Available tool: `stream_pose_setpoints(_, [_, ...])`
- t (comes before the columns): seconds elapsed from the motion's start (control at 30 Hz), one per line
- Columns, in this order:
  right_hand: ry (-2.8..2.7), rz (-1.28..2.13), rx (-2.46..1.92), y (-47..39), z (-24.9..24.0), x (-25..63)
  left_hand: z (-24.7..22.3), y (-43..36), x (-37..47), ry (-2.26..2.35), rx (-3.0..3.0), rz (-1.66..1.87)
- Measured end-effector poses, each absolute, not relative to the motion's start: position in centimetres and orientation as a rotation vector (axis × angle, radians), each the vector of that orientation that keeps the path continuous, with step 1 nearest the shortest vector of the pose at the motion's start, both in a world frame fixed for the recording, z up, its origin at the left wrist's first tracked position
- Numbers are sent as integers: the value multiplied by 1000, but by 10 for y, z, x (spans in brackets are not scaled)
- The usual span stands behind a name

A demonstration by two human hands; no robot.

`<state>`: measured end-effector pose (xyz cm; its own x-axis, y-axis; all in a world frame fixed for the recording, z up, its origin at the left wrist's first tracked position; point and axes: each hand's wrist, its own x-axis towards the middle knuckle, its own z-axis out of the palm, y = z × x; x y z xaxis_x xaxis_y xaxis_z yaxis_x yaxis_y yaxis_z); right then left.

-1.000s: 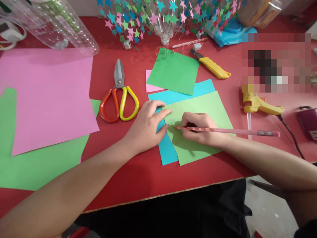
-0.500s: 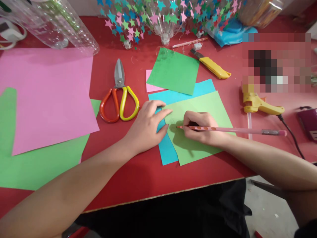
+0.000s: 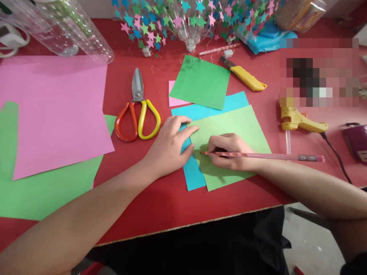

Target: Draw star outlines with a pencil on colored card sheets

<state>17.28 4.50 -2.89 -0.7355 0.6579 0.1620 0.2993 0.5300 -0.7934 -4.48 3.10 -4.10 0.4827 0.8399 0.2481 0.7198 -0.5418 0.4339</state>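
Note:
My right hand [image 3: 231, 151] is closed around a pink pencil [image 3: 269, 155], its tip at the left part of a light green paper sheet [image 3: 235, 118]. The pencil's eraser end points right. My left hand [image 3: 173, 147] lies with fingers apart, fingertips on the left edge of that sheet. A blue sheet [image 3: 195, 177] shows under the light green one and under my left fingers. Faint marks seem to be on the light green paper near the pencil tip. Left of my left hand lie scissors [image 3: 138, 110] with one red and one yellow handle.
A dark green paper piece [image 3: 200, 82] and a yellow utility knife [image 3: 248, 78] lie beyond the sheets. Pink paper [image 3: 61, 114] over green paper [image 3: 48, 194] covers the left side. A yellow glue gun [image 3: 301, 121] stands at right. Star decorations [image 3: 177, 21] line the back.
My right hand and the pencil have shifted slightly toward me and to the left over the light green sheet. My left hand stays in place.

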Motion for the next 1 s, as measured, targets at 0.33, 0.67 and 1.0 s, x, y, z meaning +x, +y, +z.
stream_pose_setpoints(0.33, [-2341,1094,-732,44,-28,173,-41,31,-45,1330,2467,639])
stream_pose_setpoints(0.67, [-1976,1360,-887,49,-25,175,-43,29,-45,1299,2448,634])
stream_pose_setpoints(1.0, [-2153,1413,-858,46,-18,176,-46,32,-45,1348,2434,650])
